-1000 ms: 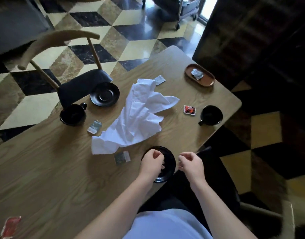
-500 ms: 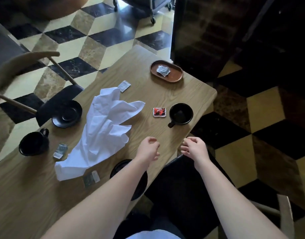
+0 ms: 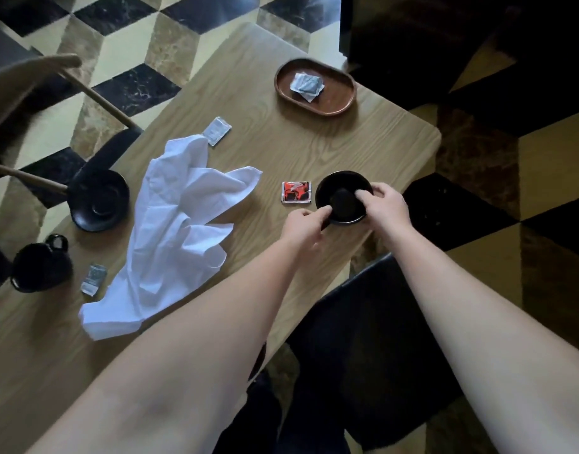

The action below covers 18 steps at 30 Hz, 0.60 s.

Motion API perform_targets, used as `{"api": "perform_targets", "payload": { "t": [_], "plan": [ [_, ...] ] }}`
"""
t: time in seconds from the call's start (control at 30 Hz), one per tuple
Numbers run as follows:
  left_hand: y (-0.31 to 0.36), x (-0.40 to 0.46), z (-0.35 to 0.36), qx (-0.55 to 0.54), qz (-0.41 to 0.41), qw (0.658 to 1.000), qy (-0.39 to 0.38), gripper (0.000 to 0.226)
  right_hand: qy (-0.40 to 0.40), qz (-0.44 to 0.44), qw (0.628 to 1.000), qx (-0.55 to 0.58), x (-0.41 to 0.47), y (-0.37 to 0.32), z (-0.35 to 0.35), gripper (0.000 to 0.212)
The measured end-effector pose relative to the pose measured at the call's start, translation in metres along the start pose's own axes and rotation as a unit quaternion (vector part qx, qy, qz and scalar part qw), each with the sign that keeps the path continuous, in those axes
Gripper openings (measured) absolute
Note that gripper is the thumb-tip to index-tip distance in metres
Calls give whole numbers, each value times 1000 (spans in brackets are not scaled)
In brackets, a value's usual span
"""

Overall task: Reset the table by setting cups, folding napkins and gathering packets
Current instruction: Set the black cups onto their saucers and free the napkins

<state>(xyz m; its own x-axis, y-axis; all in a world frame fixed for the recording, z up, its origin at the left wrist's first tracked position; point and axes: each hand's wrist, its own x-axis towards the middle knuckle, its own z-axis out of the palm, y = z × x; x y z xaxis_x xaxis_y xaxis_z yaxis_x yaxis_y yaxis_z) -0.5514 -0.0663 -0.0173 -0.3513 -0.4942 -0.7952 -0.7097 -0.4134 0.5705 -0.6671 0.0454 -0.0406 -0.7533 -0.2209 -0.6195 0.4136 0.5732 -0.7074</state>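
A black cup (image 3: 342, 196) stands near the right edge of the wooden table (image 3: 314, 149). My right hand (image 3: 385, 204) grips its right rim with curled fingers. My left hand (image 3: 303, 226) pinches its near-left side, where the handle is hidden. A red packet (image 3: 295, 192) lies just left of the cup. A crumpled white napkin (image 3: 180, 224) sprawls mid-table. A silver packet (image 3: 217, 130) lies beyond it and another silver packet (image 3: 93, 278) near its left corner. A second black cup (image 3: 40, 267) and a black saucer (image 3: 99, 199) sit at the left.
A brown oval tray (image 3: 340, 103) at the far right corner holds silver packets (image 3: 307, 85). A wooden chair (image 3: 36, 93) stands at the table's left side and a dark chair (image 3: 373, 339) below my arms. A sliver of another saucer (image 3: 258, 358) shows under my left forearm.
Both hands left the near saucer, reached forward to the right and took hold of the black cup. The view shifted right and closer.
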Motion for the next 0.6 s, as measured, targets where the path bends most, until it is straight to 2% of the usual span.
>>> {"api": "perform_targets", "payload": {
  "t": [0.07,0.17,0.37,0.47,0.6],
  "plan": [
    [3,-1,2,-14,-7,1000,-13,33,1,-21,999,-51,0,-1,-1,34],
    [1,-7,-1,-36,-11,999,-10,41,-7,-35,997,-70,-10,-5,3,22],
    [-21,-47,-49,-32,24,999,-1,35,-41,-51,998,-21,-65,-15,24,20],
    [-46,-85,-92,-27,32,999,0,40,-78,-58,995,-2,-113,-13,43,20],
    [-88,-136,-144,-49,14,998,-30,37,-117,-64,991,-33,-171,-8,71,21]
  ]
}}
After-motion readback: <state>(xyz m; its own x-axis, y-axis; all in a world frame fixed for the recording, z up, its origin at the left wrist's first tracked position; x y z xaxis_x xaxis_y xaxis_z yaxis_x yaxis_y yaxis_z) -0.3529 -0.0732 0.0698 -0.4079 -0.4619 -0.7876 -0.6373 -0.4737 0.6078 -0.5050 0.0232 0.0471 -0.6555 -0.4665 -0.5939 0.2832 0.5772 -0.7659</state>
